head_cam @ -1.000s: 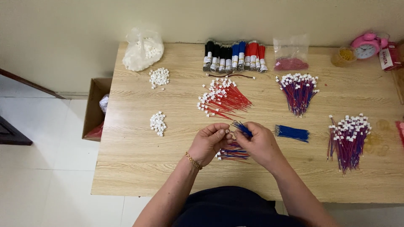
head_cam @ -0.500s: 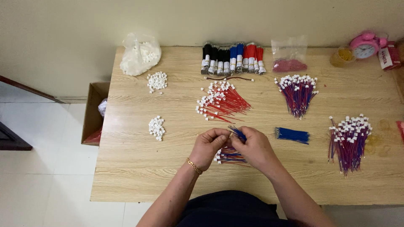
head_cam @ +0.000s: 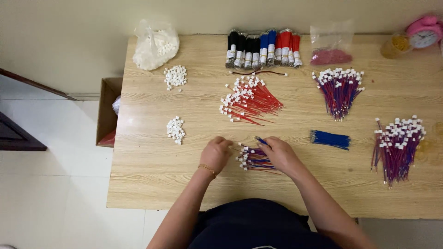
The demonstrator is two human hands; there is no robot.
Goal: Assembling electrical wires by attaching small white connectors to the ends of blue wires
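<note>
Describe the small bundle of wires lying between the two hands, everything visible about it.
The small bundle of wires is a short sheaf of thin red and blue leads, apparently plastic-coated, lying flat on the wooden table near its front edge. Small white connectors cap the left ends, which fan slightly. The right hand rests over its right end, fingers pinching a blue wire above it. The left hand lies just left of the connectors; contact cannot be told.

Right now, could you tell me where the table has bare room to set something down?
Bare wood lies along the near-left of the table, below the small white connector pile, and near-right between the blue wires and the front edge. It is crowded along the far edge and around both hands.
</note>
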